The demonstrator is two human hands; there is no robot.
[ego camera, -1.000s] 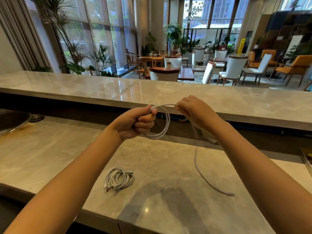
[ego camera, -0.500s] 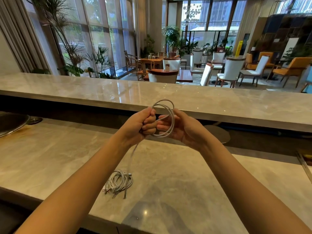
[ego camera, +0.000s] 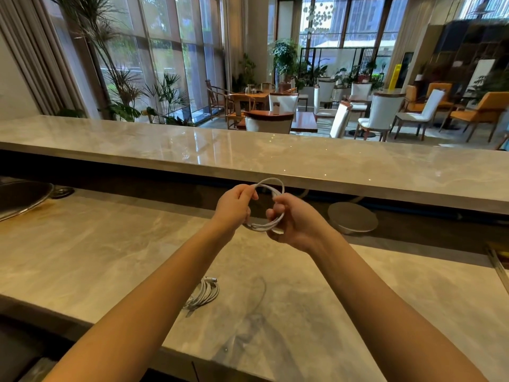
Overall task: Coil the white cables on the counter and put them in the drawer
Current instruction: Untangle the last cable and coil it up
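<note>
White strands, looped in several turns, make up the held coil point(ego camera: 261, 226), which hangs in the air above and beyond the lying bundle point(ego camera: 203, 295), a second white cable already wound and resting on the bench point(ego camera: 110, 257).

The left hand point(ego camera: 235, 206) pinches the upper left of the held coil between thumb and curled fingers. The right hand point(ego camera: 296, 224) has its fingers wrapped round the lower right of the ring, with the strands gathered together under them. Both hands sit up and beyond the lying bundle, close together, with the ring bridging them. A faint curved streak on the marble just right of the lying bundle may be a trailing end or only a shadow; I cannot tell which.

Farther beyond the lying bundle and to its right, a round metal disc point(ego camera: 352, 217) sits under the raised ledge point(ego camera: 275, 155).

By my reading, the coiling is almost over: one cable looks wound and set down, and the other appears formed into its loops and needs at most a last tuck or tidy. What remains is the whole second half of the task. Neither cable is stowed, and no drawer shows anywhere in view, so both coils have yet to be carried there and placed inside.
</note>
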